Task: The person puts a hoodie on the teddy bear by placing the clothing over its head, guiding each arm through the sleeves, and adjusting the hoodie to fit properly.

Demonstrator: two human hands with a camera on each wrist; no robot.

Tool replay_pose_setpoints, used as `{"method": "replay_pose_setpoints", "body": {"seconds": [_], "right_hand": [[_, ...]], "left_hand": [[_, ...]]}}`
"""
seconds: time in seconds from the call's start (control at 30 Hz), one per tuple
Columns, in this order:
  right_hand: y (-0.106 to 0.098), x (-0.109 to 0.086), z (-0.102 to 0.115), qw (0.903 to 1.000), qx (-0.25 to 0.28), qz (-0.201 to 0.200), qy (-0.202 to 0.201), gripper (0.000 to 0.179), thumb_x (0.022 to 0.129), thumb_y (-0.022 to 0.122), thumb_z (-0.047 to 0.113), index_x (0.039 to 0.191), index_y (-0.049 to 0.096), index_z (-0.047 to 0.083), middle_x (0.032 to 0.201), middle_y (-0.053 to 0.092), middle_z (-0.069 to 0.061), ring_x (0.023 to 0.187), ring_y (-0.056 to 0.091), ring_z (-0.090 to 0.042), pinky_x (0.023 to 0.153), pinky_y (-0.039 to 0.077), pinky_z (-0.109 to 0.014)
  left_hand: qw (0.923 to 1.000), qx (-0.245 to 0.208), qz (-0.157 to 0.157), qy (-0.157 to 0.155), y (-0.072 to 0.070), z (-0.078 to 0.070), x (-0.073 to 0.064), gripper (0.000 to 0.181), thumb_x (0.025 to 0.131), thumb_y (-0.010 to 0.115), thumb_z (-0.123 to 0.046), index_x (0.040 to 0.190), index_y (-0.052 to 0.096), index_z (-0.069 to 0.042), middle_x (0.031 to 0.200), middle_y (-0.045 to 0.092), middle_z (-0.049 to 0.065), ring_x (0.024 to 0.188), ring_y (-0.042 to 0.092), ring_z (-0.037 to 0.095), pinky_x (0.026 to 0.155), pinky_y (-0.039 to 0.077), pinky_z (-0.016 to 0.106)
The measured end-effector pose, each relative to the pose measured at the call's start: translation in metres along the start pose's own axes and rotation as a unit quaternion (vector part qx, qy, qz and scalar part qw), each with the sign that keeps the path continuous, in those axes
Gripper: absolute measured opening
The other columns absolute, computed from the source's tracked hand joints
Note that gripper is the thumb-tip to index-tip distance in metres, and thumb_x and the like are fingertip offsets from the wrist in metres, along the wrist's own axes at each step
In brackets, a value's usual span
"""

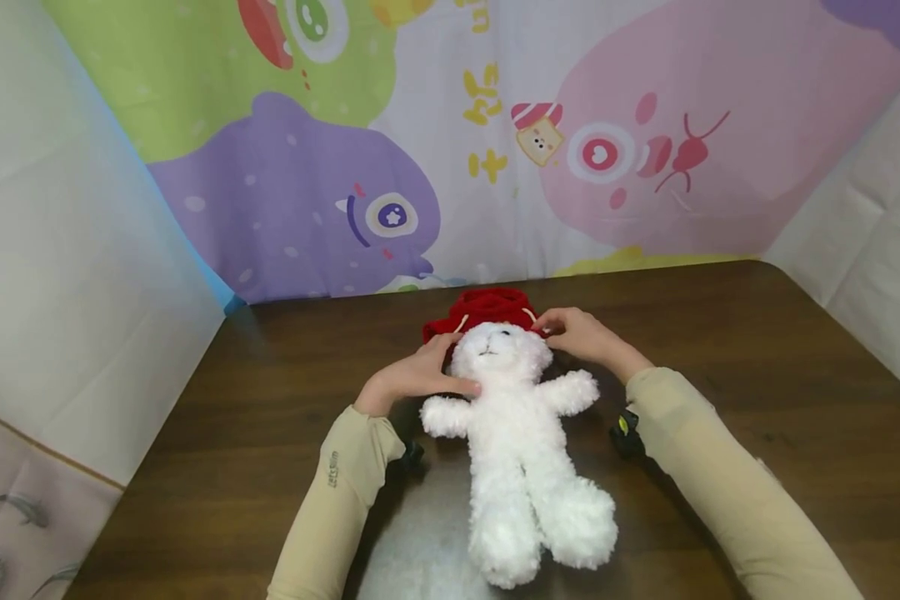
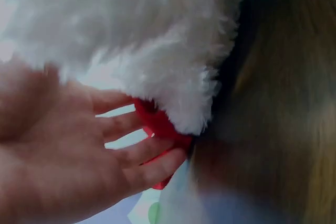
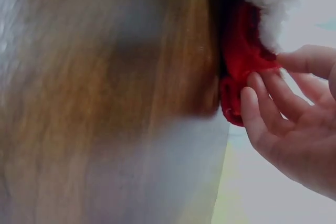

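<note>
Hanging at the far left, a white cloth (image 1: 60, 208) borders the dark wooden table (image 1: 217, 450). Next comes the beige left sleeve (image 1: 330, 508), with a small black device (image 1: 412, 457) at its wrist. From it extends the left hand (image 1: 420, 371), its fingers spread and nearly straight; the thumb rests against the plush toy near its neck, and in the left wrist view the fingertips touch the red fabric beside the fur.

In the middle, the white plush toy (image 1: 517, 442) lies face up on the table, head toward the backdrop, legs toward the person, arms out to the sides. At the top of its head is a red hat (image 1: 487, 304) with two pale cords, one near each hand; how far it reaches round the back of the head cannot be told. Behind, a printed backdrop (image 1: 525, 50) shows a purple creature on the left and a pink one on the right.

To the toy's right, the right hand (image 1: 581, 333) pinches the hat's edge between thumb and bent fingers, just beside the head. The right sleeve (image 1: 712, 467), also beige, follows, with another black device (image 1: 627, 437) under its cuff.
</note>
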State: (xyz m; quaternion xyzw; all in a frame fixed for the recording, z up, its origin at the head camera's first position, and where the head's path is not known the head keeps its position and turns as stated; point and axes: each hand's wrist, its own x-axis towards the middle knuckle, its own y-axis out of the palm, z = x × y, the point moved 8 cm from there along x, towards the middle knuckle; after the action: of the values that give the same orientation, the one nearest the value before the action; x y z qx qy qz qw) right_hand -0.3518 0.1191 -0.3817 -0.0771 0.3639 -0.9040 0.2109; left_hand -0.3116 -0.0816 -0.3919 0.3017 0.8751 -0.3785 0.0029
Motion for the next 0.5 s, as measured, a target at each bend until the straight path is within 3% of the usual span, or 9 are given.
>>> {"method": "replay_pose_setpoints", "body": {"seconds": [0.27, 0.5], "right_hand": [[0.002, -0.012, 0.001, 0.9908, 0.104, 0.082, -0.029, 0.049, 0.086, 0.059, 0.017, 0.128, 0.041, 0.0, 0.129, 0.046, -0.02, 0.12, 0.043, -0.034, 0.098, 0.037, -0.048], [0.011, -0.016, -0.006, 0.9897, 0.111, 0.085, -0.03, 0.057, 0.084, 0.063, 0.02, 0.131, 0.038, 0.001, 0.131, 0.044, -0.021, 0.121, 0.042, -0.036, 0.099, 0.036, -0.048]], "left_hand": [[0.9993, -0.022, -0.028, -0.003, 0.002, -0.005, 0.007, 0.096, 0.074, 0.07, -0.04, 0.145, 0.012, -0.011, 0.148, 0.015, 0.008, 0.133, 0.023, 0.025, 0.106, 0.028, 0.046], [0.9983, -0.044, -0.039, -0.006, 0.003, -0.006, 0.008, 0.096, 0.072, 0.074, -0.04, 0.143, 0.017, -0.011, 0.144, 0.026, 0.007, 0.13, 0.032, 0.022, 0.104, 0.031, 0.043]]}}
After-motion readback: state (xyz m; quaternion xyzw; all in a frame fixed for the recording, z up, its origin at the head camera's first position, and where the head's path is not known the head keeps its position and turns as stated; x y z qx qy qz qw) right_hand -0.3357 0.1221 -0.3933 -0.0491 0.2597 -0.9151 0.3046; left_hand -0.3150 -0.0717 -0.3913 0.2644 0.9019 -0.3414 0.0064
